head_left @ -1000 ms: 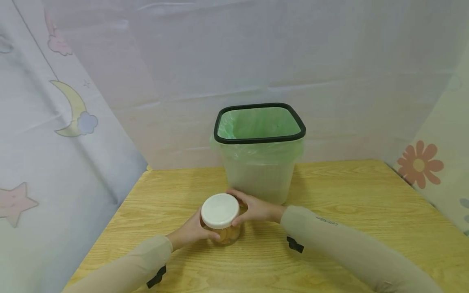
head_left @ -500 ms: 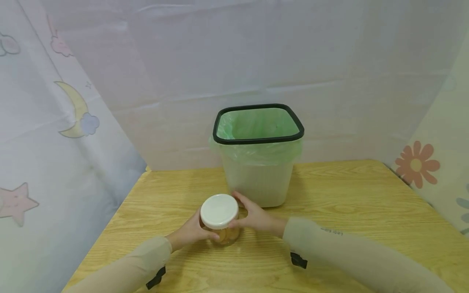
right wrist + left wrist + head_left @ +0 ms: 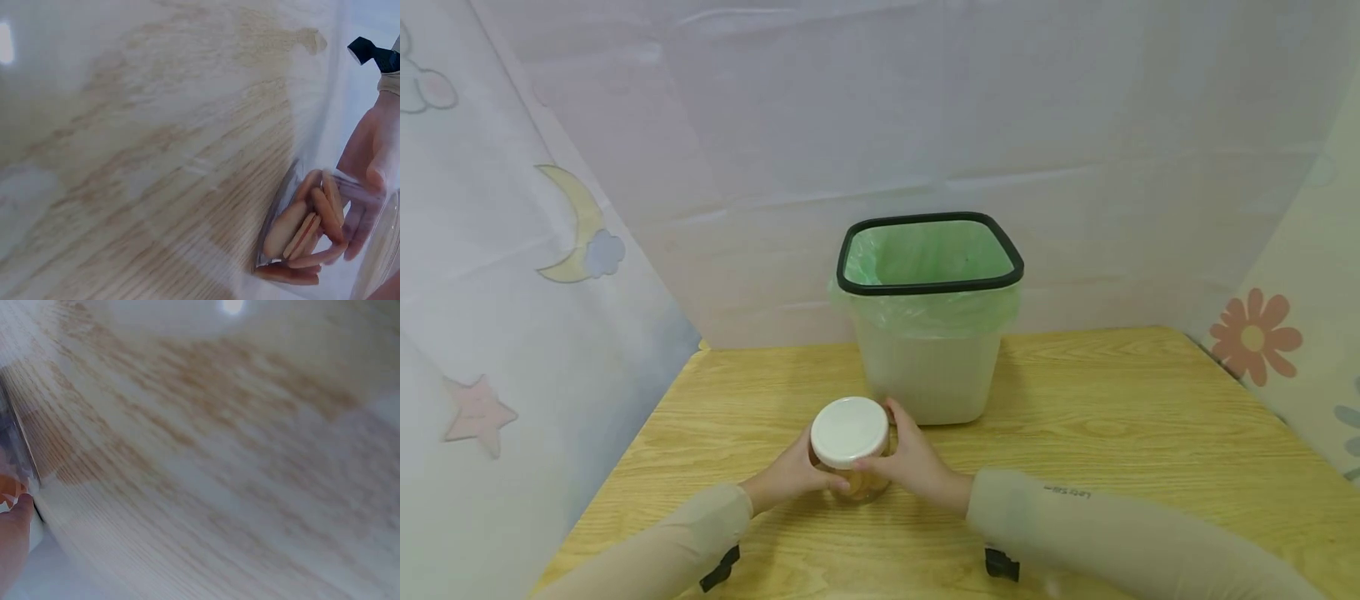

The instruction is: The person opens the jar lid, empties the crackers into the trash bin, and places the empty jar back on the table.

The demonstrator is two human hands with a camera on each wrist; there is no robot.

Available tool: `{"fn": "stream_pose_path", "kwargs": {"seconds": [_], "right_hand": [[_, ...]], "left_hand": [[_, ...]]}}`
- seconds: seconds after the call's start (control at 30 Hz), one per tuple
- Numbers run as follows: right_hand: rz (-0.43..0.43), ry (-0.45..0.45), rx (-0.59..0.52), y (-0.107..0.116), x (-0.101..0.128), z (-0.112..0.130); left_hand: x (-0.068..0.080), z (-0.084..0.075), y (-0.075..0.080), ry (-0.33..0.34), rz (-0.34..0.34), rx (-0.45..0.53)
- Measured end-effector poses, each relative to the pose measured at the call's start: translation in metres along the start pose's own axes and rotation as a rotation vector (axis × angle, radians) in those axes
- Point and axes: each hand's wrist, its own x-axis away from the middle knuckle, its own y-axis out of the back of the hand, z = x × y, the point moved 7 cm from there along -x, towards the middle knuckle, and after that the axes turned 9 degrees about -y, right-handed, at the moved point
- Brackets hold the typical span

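Observation:
A clear jar (image 3: 867,485) with a white lid (image 3: 850,432) stands upright on the wooden table, in the middle front of the head view. Tan biscuits (image 3: 306,231) show through its wall in the right wrist view. My left hand (image 3: 790,477) grips the jar's body from the left, thumb across the front. From the right, my right hand (image 3: 921,467) holds the lid by its rim, thumb at the front edge and fingers at the far side. The lid sits on the jar. In the left wrist view only part of a thumb (image 3: 17,531) shows beside the jar.
A pale bin (image 3: 928,367) with a black rim and green liner stands just behind the jar. The wooden table (image 3: 1090,400) reaches back to a hanging pale sheet (image 3: 760,125). Printed curtains flank it on both sides.
My right hand has turned about the lid, its thumb sliding left along the front edge and its fingers coming round nearer. My left hand and the jar stay in place.

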Motion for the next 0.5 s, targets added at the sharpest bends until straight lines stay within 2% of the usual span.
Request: {"fn": "stream_pose_path", "kwargs": {"seconds": [0.27, 0.5], "right_hand": [[0.008, -0.036, -0.043, -0.0051, 0.005, 0.0015], [0.009, -0.011, -0.038, -0.0083, 0.0055, 0.0011]], "left_hand": [[0.0001, 0.0009, 0.0007, 0.004, -0.005, -0.011], [-0.0001, 0.0012, 0.0005, 0.002, -0.009, -0.013]]}}
